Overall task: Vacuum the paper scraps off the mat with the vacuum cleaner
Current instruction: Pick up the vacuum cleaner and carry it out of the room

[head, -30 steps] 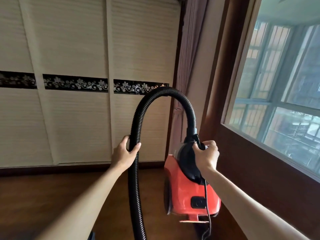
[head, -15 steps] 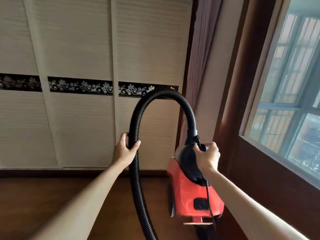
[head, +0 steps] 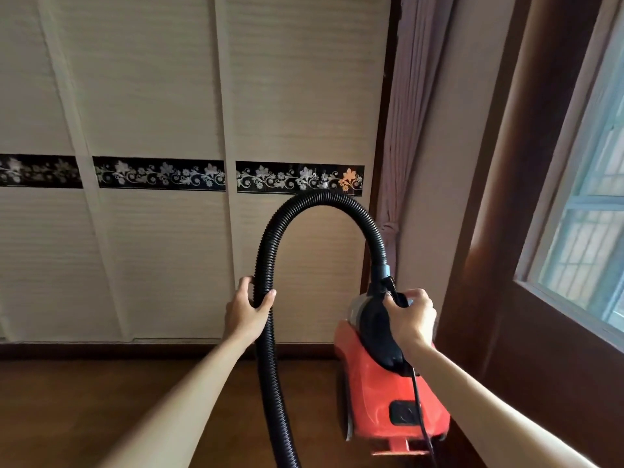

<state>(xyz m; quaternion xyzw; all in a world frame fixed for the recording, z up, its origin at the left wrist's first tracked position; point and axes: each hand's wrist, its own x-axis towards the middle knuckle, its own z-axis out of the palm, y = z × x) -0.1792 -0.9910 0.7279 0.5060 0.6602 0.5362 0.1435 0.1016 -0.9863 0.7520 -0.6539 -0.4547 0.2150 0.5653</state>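
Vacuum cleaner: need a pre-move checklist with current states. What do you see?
1. Right hand grips the vacuum cleaner by its black handle: ok.
2. Left hand grips the hose, fingers wrapped round it: ok.
3. Hose joined to the body at the top connector, arching over with no kink: ok.
4. Power cord hangs down the rear of the body; where it runs and whether it is plugged in: cannot tell.
5. Nozzle end of the hose is below the frame: cannot tell.
6. Mat and paper scraps in sight: not ok, the view shows only wall, floor and window.
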